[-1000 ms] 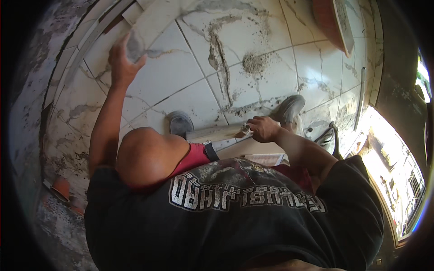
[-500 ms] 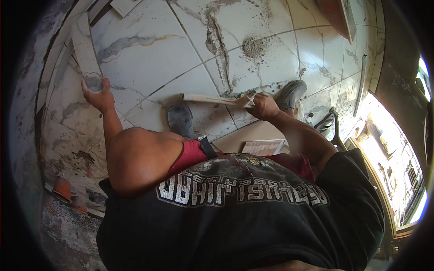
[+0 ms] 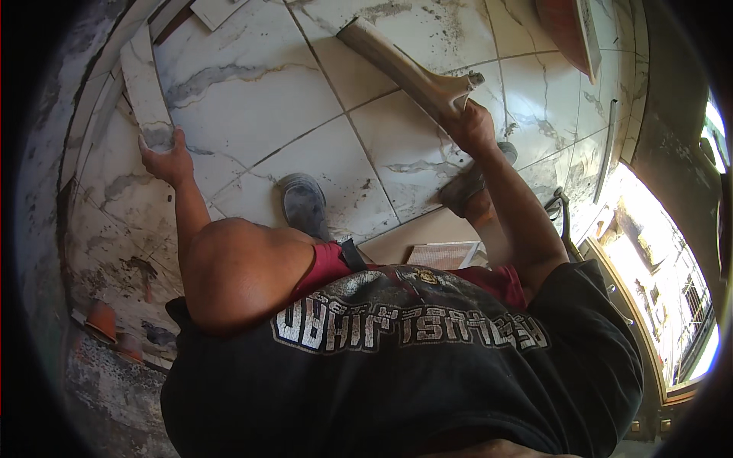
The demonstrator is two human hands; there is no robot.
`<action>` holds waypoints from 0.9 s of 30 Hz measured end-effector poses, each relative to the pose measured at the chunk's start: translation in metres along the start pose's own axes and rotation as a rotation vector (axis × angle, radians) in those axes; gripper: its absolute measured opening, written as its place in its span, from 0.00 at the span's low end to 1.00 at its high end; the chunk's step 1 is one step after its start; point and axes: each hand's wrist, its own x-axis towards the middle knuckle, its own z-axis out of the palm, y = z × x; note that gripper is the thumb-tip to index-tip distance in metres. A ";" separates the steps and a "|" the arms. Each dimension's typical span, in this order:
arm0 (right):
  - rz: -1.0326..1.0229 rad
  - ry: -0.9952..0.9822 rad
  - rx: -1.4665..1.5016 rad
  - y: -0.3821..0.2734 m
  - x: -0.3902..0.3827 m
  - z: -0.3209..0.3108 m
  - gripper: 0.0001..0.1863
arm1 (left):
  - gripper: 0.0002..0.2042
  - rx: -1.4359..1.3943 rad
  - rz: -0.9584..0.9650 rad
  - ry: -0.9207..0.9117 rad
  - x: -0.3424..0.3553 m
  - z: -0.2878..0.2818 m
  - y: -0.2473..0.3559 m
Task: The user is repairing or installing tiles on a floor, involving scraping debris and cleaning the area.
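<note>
At the far left, my left hand (image 3: 168, 160) has thumb and fingers round the near end of a long, narrow marbled tile strip (image 3: 145, 80), which leans against other pieces by the wall. My right hand (image 3: 469, 126) is closed round the handle part of a hand float (image 3: 401, 72), a long, flat, dusty tan tool. The float reaches out far and to the left over the marbled floor tiles (image 3: 290, 145). Its underside is hidden, so I cannot tell whether it touches the floor.
Fine grit (image 3: 435, 19) dots the far tiles. A reddish basin-like container (image 3: 565, 34) stands at the far right. Nearer me lies a tan board (image 3: 420, 233). My grey shoes (image 3: 304, 202) rest on the floor. A hammer-like tool (image 3: 145, 271) and orange pots (image 3: 101, 319) are at left.
My right hand has swung the float outward and turned it from crosswise to pointing far left. The sand pile and streak on the middle tiles no longer show. My left hand has stayed put.
</note>
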 end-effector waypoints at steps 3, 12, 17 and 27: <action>-0.189 -0.082 -0.117 -0.001 0.005 0.019 0.15 | 0.44 0.024 0.000 0.012 0.004 0.009 0.004; 0.391 0.186 0.263 -0.071 0.025 0.038 0.24 | 0.43 0.041 -0.012 0.007 -0.008 0.012 -0.004; 0.384 0.278 0.182 -0.010 -0.001 0.008 0.25 | 0.43 0.112 -0.002 -0.005 -0.007 0.019 -0.011; 0.931 0.629 0.075 0.043 -0.089 0.033 0.30 | 0.42 0.165 -0.131 -0.089 -0.006 0.019 0.001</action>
